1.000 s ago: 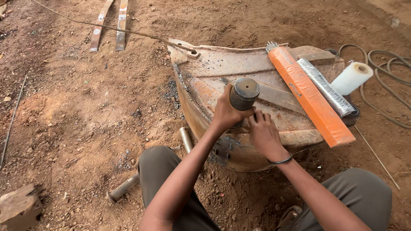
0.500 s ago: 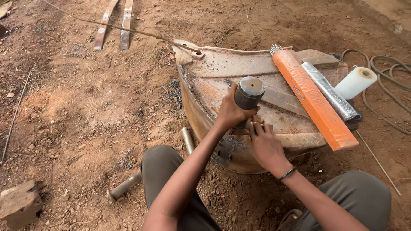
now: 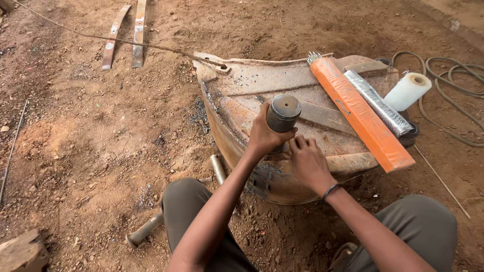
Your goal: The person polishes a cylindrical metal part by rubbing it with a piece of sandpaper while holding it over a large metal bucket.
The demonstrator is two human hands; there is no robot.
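Note:
My left hand (image 3: 266, 134) grips a short thick grey metal cylinder (image 3: 283, 113), held upright on a big rusty curved steel shell (image 3: 252, 85) that lies on the dirt. My right hand (image 3: 308, 162) rests beside it on the shell's near edge, fingers curled down against the metal at the cylinder's base. What the fingertips hold, if anything, is hidden. A dark band circles the right wrist. My knees frame the shell's near side.
A long orange packet of welding rods (image 3: 361, 115), a silver foil packet (image 3: 378, 103) and a white roll (image 3: 408, 91) lie on the shell's right side. Hoses (image 3: 454, 85) coil at right. Metal strips (image 3: 125, 35), a wire, pipes (image 3: 218, 168) and a block (image 3: 22, 251) lie on the dirt.
My right hand slid slightly down and right along the shell's edge. The left hand keeps the cylinder in nearly the same place.

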